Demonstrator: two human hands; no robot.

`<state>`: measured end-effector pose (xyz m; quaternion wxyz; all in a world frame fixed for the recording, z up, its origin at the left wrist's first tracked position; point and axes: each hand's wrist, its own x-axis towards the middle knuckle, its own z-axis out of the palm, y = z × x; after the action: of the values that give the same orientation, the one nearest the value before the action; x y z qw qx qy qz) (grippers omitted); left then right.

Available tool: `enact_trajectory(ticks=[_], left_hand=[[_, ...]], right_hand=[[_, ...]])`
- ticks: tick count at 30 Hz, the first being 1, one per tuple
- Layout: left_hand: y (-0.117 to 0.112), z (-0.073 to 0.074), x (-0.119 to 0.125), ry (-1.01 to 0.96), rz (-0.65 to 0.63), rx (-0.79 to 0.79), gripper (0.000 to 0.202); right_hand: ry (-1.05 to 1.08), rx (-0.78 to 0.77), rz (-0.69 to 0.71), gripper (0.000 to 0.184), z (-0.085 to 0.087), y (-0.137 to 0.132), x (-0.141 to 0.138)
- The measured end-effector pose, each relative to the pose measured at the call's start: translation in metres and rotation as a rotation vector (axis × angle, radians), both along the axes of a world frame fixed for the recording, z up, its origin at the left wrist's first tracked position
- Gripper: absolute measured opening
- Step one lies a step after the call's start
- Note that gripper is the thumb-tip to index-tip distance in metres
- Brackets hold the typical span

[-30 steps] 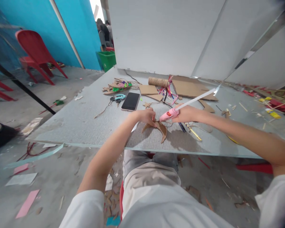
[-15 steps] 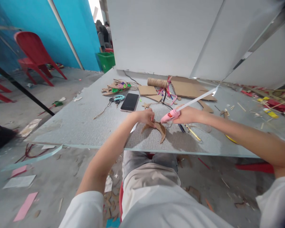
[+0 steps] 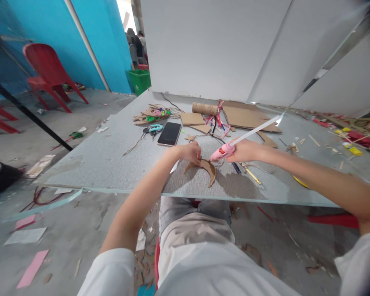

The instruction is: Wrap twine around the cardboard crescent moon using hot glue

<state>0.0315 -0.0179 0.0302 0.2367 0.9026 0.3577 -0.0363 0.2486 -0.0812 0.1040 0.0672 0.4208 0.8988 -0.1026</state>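
1. From my end, I see the crescent (image 3: 211,172) at the table's near edge, its arch away from the wearer and its tips toward them; I cannot tell whether the tips touch the table (image 3: 105,166).
2. I have the left hand (image 3: 191,152) narrowed to a pinch, holding the crescent at its upper left part.
3. My right hand (image 3: 242,150) is wrapped around the pink glue gun (image 3: 222,152), nozzle down and leftward at the crescent's top edge; contact is too small for me to judge. A pale glue stick (image 3: 255,130) juts from its back.
4. Just beyond the left hand I see a star (image 3: 190,138), with the phone (image 3: 169,134) to its left.
5. Near the right hand lies a yellow pencil (image 3: 250,173).
6. Farther back, I see the twine roll (image 3: 205,108) and, to its right, a cardboard sheet (image 3: 248,114).
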Motion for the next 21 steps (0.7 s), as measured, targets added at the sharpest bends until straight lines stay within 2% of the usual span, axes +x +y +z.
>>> enact_trajectory(ticks=[13, 21], left_hand=[[0.0015, -0.0024, 0.0010, 0.000, -0.001, 0.019, 0.040], [0.0002, 0.0001, 0.0011, 0.011, -0.009, 0.030, 0.045]], right_hand=[[0.027, -0.021, -0.020, 0.053, 0.0028, -0.0026, 0.0014], [0.036, -0.048, -0.026, 0.049, 0.0078, -0.0049, -0.0051]])
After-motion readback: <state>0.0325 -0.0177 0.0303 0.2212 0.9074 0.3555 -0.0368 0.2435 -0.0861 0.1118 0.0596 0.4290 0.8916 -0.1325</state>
